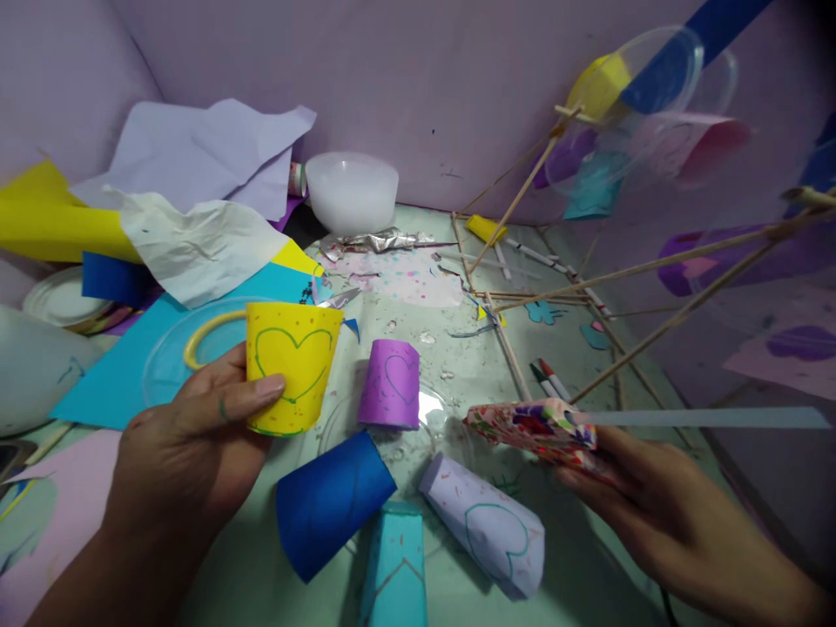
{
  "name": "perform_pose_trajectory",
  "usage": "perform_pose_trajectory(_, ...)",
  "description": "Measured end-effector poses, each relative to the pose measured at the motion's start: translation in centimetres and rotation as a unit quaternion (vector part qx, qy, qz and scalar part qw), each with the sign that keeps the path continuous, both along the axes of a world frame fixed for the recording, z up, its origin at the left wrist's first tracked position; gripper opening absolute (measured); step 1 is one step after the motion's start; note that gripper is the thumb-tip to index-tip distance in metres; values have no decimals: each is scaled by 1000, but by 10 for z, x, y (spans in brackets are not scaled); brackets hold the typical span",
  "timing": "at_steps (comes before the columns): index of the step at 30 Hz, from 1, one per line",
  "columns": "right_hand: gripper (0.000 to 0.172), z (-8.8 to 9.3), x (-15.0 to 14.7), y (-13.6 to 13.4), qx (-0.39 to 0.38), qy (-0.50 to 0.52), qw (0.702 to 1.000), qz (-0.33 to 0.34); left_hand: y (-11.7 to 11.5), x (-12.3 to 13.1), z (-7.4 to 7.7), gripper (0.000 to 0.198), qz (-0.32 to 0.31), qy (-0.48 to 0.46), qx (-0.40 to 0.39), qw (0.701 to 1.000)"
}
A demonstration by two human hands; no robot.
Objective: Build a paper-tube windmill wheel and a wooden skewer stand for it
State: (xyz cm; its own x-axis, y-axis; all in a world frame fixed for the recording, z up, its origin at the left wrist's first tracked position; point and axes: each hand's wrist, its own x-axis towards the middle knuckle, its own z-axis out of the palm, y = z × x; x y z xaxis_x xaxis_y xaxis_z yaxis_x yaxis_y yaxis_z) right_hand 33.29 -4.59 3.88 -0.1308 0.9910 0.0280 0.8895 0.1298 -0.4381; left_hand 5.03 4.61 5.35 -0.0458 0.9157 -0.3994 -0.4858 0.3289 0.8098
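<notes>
My left hand grips a yellow paper cup shape with a green heart drawn on it, thumb on its front. My right hand is closed round a floral-patterned glue gun, its nozzle pointing left and a translucent glue stick jutting from its back. Between my hands, a purple paper cup shape stands by a clear plastic disc. Nearer to me lie a blue one, a lilac one with a heart and a turquoise one, arranged around the disc.
A stick frame with hanging paper cups rises at the right. White bowl, crumpled foil and scissors lie farther back. Coloured paper sheets pile up at the left. Markers rest near the glue gun.
</notes>
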Motion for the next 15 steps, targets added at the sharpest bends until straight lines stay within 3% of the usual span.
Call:
perform_pose_trajectory(7,15,3,-2,0,-11,11,999,29,0,-6,-4,54,-43,86,16,995)
perform_pose_trajectory(15,17,1,1,-6,-43,33,999,-11,0,-5,-5,46,-28,159,37,986)
